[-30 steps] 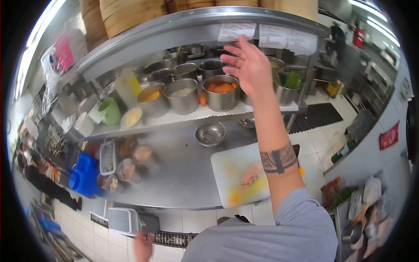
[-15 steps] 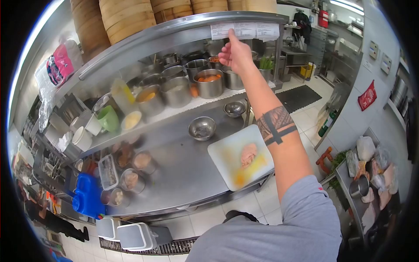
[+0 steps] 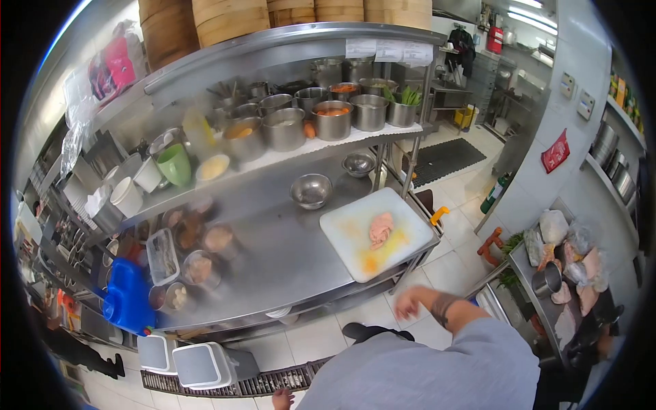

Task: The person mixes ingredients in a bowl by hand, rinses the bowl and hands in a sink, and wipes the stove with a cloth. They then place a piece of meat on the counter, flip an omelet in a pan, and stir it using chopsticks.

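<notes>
My right hand (image 3: 408,303) is blurred, hanging low over the tiled floor, in front of the steel table. Its fingers look loosely apart, with nothing in them. Nearest to it is the white cutting board (image 3: 342,225), which carries a piece of raw pale-pink meat (image 3: 380,231) amid yellow-orange stains. Only part of my left hand (image 3: 282,398) shows at the bottom edge, beside the floor grate; its visible fingers look slightly apart and hold nothing I can see. Two steel bowls, a larger one (image 3: 311,191) and a smaller one (image 3: 359,164), stand behind the board.
Steel pots of ingredients (image 3: 333,121) line the shelf, below bamboo steamers (image 3: 231,20). Paper tickets (image 3: 389,50) hang from its upper edge. At left are a blue jug (image 3: 128,297) and several containers. Raw meat lies on a side table (image 3: 564,335) at right. Another person's legs (image 3: 89,355) show far left.
My right arm has come down from the paper tickets to low in front of the table. My left hand has come into view at the bottom. The view has shifted slightly.
</notes>
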A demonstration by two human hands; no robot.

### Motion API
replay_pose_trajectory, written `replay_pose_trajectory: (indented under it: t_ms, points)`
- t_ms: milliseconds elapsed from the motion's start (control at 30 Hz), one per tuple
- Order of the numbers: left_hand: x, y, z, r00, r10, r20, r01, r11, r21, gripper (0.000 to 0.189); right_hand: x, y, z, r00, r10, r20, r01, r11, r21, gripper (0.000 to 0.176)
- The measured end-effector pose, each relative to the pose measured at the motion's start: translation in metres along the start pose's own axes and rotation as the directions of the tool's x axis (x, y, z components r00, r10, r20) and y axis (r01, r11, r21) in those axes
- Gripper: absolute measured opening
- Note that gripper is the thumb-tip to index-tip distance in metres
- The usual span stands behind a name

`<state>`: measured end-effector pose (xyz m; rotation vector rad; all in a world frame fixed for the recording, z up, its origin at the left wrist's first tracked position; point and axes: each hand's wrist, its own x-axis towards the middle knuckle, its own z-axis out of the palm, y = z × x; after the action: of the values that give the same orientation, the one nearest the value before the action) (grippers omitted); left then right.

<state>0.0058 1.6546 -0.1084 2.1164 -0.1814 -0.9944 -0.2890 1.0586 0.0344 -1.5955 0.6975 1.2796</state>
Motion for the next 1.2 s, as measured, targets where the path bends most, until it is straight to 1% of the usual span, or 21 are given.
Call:
replay_pose_trajectory:
  t_ms: [33,100,133,200,233,267,300,333,467,533,667,700,767,800,833,867,900,967,1000,1100,1200]
  points:
    - [-0.012,0.009,0.014,0.996,-0.083,0.013,0.083,0.995,-0.054,0.026,0.020,0.050,0.051,0.991,0.118,-0.059,-0.119,0.993,-0.012,0.026]
    - [-0.018,0.011,0.037,0.987,-0.127,0.097,0.132,0.990,-0.042,0.024,0.027,0.147,0.158,0.924,0.071,-0.376,-0.083,0.996,-0.015,0.021]
    - [-0.010,-0.007,0.044,0.978,-0.091,0.189,0.079,0.994,0.074,0.026,-0.010,0.179,0.202,0.817,-0.410,-0.405,0.314,0.906,-0.284,0.021]
    - [-0.006,-0.042,0.059,0.915,0.003,0.404,-0.181,0.897,0.404,0.029,-0.043,0.200,0.261,0.850,-0.143,-0.506,0.147,0.989,-0.032,0.022]
    - [-0.010,-0.055,0.061,0.842,0.051,0.537,-0.385,0.754,0.532,0.031,-0.058,0.205,0.271,0.874,-0.139,-0.466,0.134,0.990,-0.042,0.022]
    - [-0.017,-0.073,0.063,0.653,0.140,0.744,-0.702,0.481,0.526,0.033,-0.067,0.204,0.273,0.896,-0.094,-0.434,0.094,0.995,-0.020,0.022]
    - [-0.021,-0.079,0.055,0.778,-0.026,0.628,-0.460,0.657,0.597,0.032,-0.067,0.214,0.272,0.907,-0.028,-0.420,0.046,0.998,0.032,0.021]
    - [-0.019,-0.076,0.047,0.808,-0.126,0.575,-0.339,0.699,0.629,0.030,-0.060,0.228,0.266,0.910,0.036,-0.413,0.005,0.995,0.097,0.021]
    - [0.002,-0.048,0.033,0.811,-0.459,0.362,0.184,0.788,0.588,0.025,-0.011,0.257,0.205,0.835,0.270,-0.480,0.024,0.853,0.521,0.019]
    - [0.012,-0.028,0.024,0.883,-0.441,0.160,0.436,0.898,0.067,0.020,-0.023,0.202,0.153,0.791,0.364,-0.492,0.157,0.656,0.738,0.029]
    - [0.034,0.042,0.039,0.957,-0.291,0.014,0.292,0.957,-0.008,0.019,-0.035,0.145,0.086,0.705,0.133,-0.696,0.365,0.774,0.517,0.029]
    - [0.040,0.054,0.046,0.996,-0.086,0.011,0.076,0.932,0.353,0.018,-0.039,0.139,0.072,0.712,0.065,-0.699,0.400,0.781,0.480,0.028]
    - [0.044,0.089,0.084,0.995,-0.078,-0.056,0.095,0.892,0.443,0.016,-0.044,0.150,0.055,0.705,-0.057,-0.707,0.470,0.784,0.406,0.029]
    - [0.045,0.102,0.102,0.954,0.220,0.204,-0.296,0.571,0.766,0.019,-0.047,0.163,0.051,0.691,-0.106,-0.715,0.506,0.778,0.373,0.031]
    - [0.049,0.110,0.121,0.761,0.484,0.431,-0.500,0.015,0.866,0.024,-0.052,0.177,0.049,0.676,-0.083,-0.733,0.521,0.756,0.396,0.031]
    - [0.048,0.124,0.153,0.651,0.624,0.432,-0.507,-0.066,0.860,0.022,-0.061,0.198,0.048,0.618,-0.146,-0.772,0.491,0.839,0.235,0.028]
    - [0.044,0.136,0.178,0.873,0.287,0.394,-0.475,0.323,0.819,0.019,-0.071,0.228,0.052,0.571,-0.202,-0.795,0.428,0.900,0.079,0.026]
    - [0.018,0.168,0.253,0.937,0.302,0.174,-0.341,0.689,0.640,0.020,-0.074,0.297,0.064,0.561,-0.134,-0.817,0.336,0.939,0.077,0.027]
    - [0.018,0.179,0.294,0.921,0.359,0.154,-0.364,0.648,0.669,0.021,-0.069,0.331,0.067,0.567,-0.125,-0.814,0.242,0.970,0.020,0.028]
    - [-0.024,0.289,0.399,0.935,0.151,0.320,-0.306,0.800,0.517,0.023,-0.092,0.411,0.075,0.701,-0.077,-0.709,0.118,0.993,0.009,0.029]
    - [-0.058,0.402,0.496,0.706,0.288,0.647,-0.646,0.636,0.422,0.024,-0.141,0.460,0.058,0.715,-0.108,-0.691,0.164,0.986,0.016,0.027]
